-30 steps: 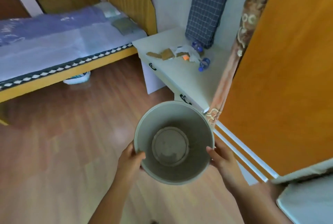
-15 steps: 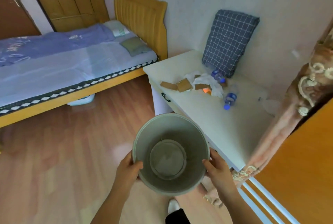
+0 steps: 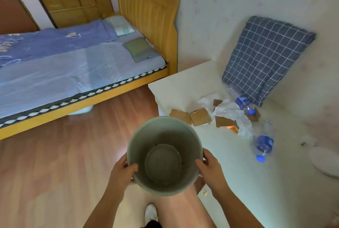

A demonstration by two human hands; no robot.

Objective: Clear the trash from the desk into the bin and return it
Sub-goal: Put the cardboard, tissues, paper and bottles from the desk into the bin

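I hold an empty grey round bin (image 3: 165, 136) in front of me, just off the near-left edge of the white desk (image 3: 247, 181). My left hand (image 3: 122, 170) grips its left rim and my right hand (image 3: 210, 168) grips its right rim. On the desk beyond the bin lies the trash: brown cardboard pieces (image 3: 200, 117), crumpled white paper (image 3: 233, 113), something orange partly hidden under the paper, and two clear plastic bottles with blue labels and caps, one by the cushion (image 3: 242, 101) and one nearer me (image 3: 264, 143).
A blue checked cushion (image 3: 266, 58) leans on the wall at the back of the desk. A white round object (image 3: 324, 161) sits at the desk's right edge. A bed (image 3: 73, 73) with a yellow headboard stands to the left across the wooden floor (image 3: 45, 163).
I have moved closer to the desk with the bin still in both hands. The orange door and curtain on the right have left the view, and the trash is now nearer.
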